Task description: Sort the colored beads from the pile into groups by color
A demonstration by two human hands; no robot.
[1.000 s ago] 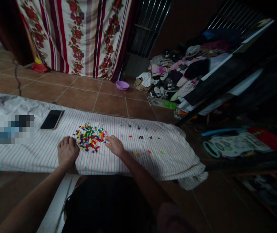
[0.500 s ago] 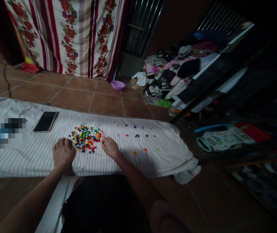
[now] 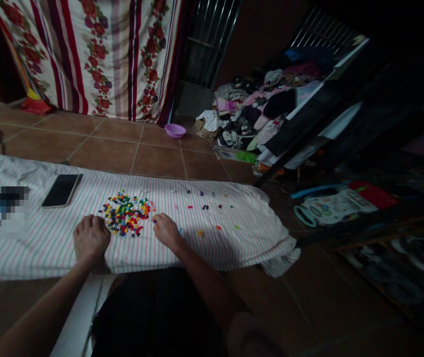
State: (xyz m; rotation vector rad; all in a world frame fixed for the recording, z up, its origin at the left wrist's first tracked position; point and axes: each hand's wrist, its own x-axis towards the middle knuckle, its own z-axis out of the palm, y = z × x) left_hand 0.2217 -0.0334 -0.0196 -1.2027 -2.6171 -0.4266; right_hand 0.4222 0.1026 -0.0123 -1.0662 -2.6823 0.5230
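Note:
A heap of small coloured pieces [image 3: 128,213] lies on the striped cloth, mixed red, yellow, green, orange, blue and black. Palm down at the heap's left edge rests my left hand [image 3: 91,237], its fingers laid on the cloth and holding nothing I can see. Just right of the heap, my right hand [image 3: 166,231] pinches a tiny purple piece [image 3: 155,221] between thumb and forefinger. Further right, small groups sorted by colour stand in loose rows, among them black pieces [image 3: 205,207], yellow pieces [image 3: 200,233], orange pieces [image 3: 218,227] and a light green piece [image 3: 236,227].
A dark-screened phone [image 3: 62,191] lies on the striped cloth [image 3: 130,258] left of the heap. Beyond the bench are a purple basin [image 3: 175,131] on the tiled floor, a floral curtain [image 3: 119,54] and a pile of clothes [image 3: 256,106]. A toy panel [image 3: 340,206] sits at the right.
The view has shifted slightly, moving the scene a little leftward. My right hand has drawn slightly away from the heap's right edge, still pinched. My left hand stays beside the heap.

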